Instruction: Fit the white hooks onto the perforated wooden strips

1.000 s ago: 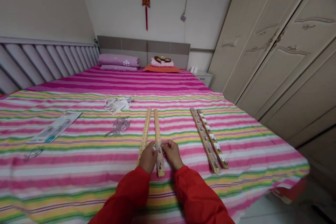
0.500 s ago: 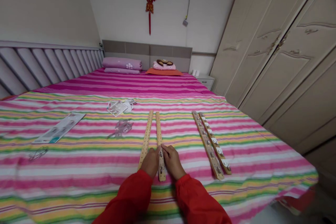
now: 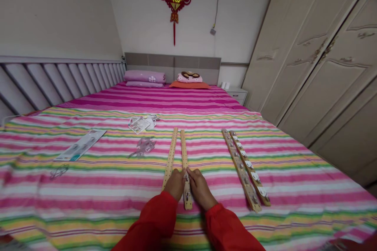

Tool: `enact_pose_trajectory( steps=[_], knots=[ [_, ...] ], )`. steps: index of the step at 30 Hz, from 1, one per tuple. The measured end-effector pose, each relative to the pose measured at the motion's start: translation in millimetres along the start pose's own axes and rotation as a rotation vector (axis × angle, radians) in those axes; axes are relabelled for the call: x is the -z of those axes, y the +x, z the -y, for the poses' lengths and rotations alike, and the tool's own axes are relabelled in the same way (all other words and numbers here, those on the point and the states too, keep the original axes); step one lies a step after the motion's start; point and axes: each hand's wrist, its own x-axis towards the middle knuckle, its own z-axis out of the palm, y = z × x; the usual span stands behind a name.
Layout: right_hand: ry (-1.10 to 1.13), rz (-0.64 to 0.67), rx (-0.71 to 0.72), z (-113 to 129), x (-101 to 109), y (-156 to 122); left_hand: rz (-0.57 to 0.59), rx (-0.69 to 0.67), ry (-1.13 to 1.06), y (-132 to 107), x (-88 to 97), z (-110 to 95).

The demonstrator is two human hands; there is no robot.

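Two pale wooden strips with rows of small holes lie lengthwise on the striped cover. My left hand [image 3: 176, 184] and my right hand [image 3: 200, 188] meet over the near part of the right wooden strip [image 3: 184, 151], fingers closed and fingertips almost together. Between them is a small metal hook [image 3: 186, 178] on a clear backing, partly hidden by the fingers. A second metal hook [image 3: 187, 195] sits on the same strip, nearer to me. The left wooden strip [image 3: 171, 155] runs beside it, its near end hidden behind my left hand.
To the right lie a strip with metal hooks [image 3: 241, 166] and a strip with white-backed hooks [image 3: 249, 166]. On the left are a flat hook package [image 3: 81, 144], clear-backed hooks [image 3: 145, 147], a packet pile [image 3: 143, 124] and a wire tangle [image 3: 59, 171]. Wardrobes [image 3: 318, 70] stand at right.
The view has shifted slightly, so everything appears a little further right and lower. Both hands remain at the same hook on the right strip.
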Motion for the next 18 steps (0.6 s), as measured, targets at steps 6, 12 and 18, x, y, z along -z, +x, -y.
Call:
enact_pose_trajectory(
  steps=[6, 12, 18],
  knots=[
    [0.104, -0.017, -0.023, 0.9, 6.6, -3.5, -0.028, -0.002, -0.011, -3.9, -1.7, -2.2],
    [0.348, -0.1, -0.225, -5.5, 10.7, -2.2, -0.054, -0.002, -0.101, 7.9, 25.9, 11.7],
    [0.455, -0.205, -0.303, -2.3, 5.9, -0.2, -0.409, 0.085, 0.184, 43.2, 99.4, 42.8]
  ],
)
